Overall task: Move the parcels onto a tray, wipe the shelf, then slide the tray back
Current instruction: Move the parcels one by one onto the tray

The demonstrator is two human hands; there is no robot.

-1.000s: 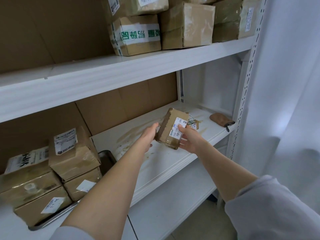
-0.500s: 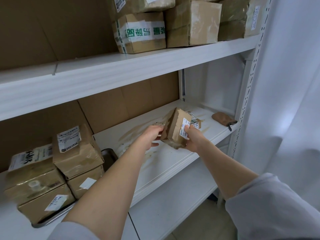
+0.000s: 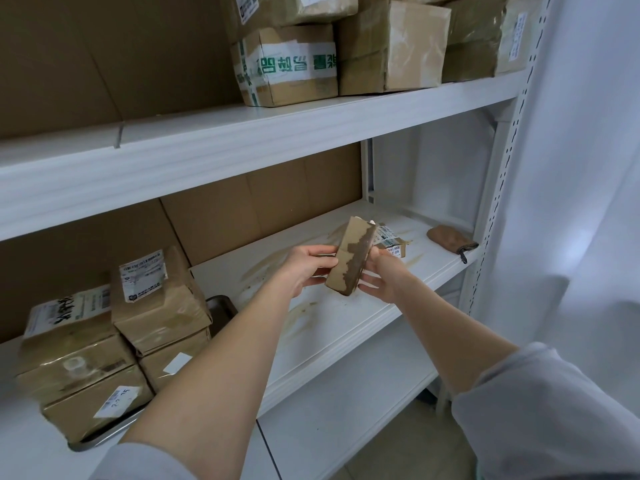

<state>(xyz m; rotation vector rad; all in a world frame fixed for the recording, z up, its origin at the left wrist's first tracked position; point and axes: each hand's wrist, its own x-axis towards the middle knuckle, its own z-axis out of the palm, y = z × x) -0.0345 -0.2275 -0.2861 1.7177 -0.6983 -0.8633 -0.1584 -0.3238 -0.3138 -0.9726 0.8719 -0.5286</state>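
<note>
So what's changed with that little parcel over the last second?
The small parcel, held by the left hand and right hand, has been turned: its label faced the camera, now a stained side does. The stacked parcels on the tray and the cloth stayed put.

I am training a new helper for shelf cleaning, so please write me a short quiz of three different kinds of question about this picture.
1. True or false: the left hand and the right hand both hold the small parcel.
2. Where does the brown cloth lie? A: on the floor. B: on the right end of the stained shelf. C: on the top shelf.
3. Fill the gap: the stacked parcels at the left stand on a metal ____.
Key: 1 true; 2 B; 3 tray.
</note>
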